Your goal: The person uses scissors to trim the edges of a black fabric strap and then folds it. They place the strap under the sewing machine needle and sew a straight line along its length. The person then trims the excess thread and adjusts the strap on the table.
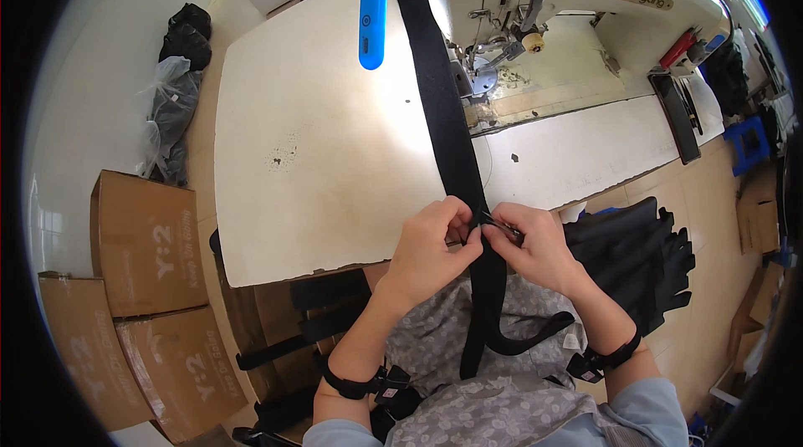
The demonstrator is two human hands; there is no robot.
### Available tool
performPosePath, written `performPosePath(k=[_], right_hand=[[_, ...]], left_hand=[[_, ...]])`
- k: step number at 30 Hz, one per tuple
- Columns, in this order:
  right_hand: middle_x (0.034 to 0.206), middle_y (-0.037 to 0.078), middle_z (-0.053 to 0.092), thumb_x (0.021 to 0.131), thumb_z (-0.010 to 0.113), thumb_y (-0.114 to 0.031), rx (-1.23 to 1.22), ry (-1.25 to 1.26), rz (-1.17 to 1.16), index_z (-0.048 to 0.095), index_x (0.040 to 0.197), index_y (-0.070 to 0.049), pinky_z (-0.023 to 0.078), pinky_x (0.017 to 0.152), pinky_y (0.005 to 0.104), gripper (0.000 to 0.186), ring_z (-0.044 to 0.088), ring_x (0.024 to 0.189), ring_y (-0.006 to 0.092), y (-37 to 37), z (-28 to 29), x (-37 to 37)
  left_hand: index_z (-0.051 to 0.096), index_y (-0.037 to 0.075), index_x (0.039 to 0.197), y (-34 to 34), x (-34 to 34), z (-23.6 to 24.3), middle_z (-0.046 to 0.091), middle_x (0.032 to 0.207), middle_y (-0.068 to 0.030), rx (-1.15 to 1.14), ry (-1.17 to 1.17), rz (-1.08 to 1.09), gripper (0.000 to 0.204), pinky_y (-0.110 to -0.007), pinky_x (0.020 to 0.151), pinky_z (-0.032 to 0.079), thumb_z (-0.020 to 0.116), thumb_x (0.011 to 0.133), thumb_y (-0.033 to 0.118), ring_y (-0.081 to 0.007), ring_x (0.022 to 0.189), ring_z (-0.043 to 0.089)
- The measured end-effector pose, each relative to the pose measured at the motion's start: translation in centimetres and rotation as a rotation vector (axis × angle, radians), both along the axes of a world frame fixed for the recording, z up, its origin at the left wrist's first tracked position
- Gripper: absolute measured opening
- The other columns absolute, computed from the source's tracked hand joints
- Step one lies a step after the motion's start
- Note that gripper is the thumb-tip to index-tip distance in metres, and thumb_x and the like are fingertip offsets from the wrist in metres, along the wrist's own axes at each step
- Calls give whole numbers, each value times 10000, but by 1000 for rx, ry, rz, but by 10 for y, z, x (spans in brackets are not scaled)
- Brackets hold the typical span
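A long black fabric strap [452,129] runs over the white table from the far edge, past the sewing machine [519,37], and down to my lap, where its end curls. My left hand [431,246] pinches the strap at the table's near edge, fingertips closed on it. Close beside it, my right hand [535,248] is closed round a small dark pointed tool [508,230], its tip at the strap between both hands. The fingers hide most of this tool, so its exact kind cannot be made out.
A blue lamp [372,20] hangs over the white tabletop [318,112]. Black fabric pieces [631,255] lie to the right; black straps [335,305] hang below the left edge. Cardboard boxes [150,246] stand at left. A dark phone-like slab [674,117] lies on the table's right end.
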State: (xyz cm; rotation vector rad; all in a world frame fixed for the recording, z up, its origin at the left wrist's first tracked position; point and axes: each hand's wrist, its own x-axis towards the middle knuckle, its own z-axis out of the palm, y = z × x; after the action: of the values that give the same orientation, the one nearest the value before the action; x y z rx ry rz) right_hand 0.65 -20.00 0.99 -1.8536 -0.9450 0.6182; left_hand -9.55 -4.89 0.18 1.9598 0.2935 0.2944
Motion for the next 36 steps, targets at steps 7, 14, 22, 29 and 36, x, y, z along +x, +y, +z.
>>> performPosePath(k=[7,14,22,29,36], right_hand=[[672,178,483,800,638,-57,94,-47,172,517,787,38,395,542,374,154,471,581,321,-2,4,8],[668,138,510,815,643,-75,36,-88,61,562,816,21,396,537,351,126,471,568,291,-18,-1,14],[753,122,572,849,679,-173,35,-95,16,598,934,-21,436,572,351,192,542,614,299,-13,-10,3],[735,40,504,828,708,-253,-45,-745,-118,642,1061,-89,405,537,339,292,516,570,214,-21,18,1],[739,21,510,778,751,-160,-63,-965,-25,671,1049,-94,365,542,317,290,487,560,182,-17,19,2]], left_hand=[[530,-2,812,20,9,16,515,664,-128,302,58,-292,158,-381,561,434,662,795,83,-292,605,538],[557,0,766,30,1,7,492,644,-119,324,-149,-352,109,-387,542,401,637,823,47,-289,589,507],[525,-21,780,21,-3,0,469,720,-125,273,-159,-245,99,-359,563,395,618,791,11,-275,638,484],[475,-31,759,16,9,-2,442,714,-131,231,-71,-222,139,-350,554,389,605,777,15,-263,609,465],[485,-10,714,14,13,3,480,694,-136,223,16,-224,191,-412,596,427,610,801,104,-317,669,518]])
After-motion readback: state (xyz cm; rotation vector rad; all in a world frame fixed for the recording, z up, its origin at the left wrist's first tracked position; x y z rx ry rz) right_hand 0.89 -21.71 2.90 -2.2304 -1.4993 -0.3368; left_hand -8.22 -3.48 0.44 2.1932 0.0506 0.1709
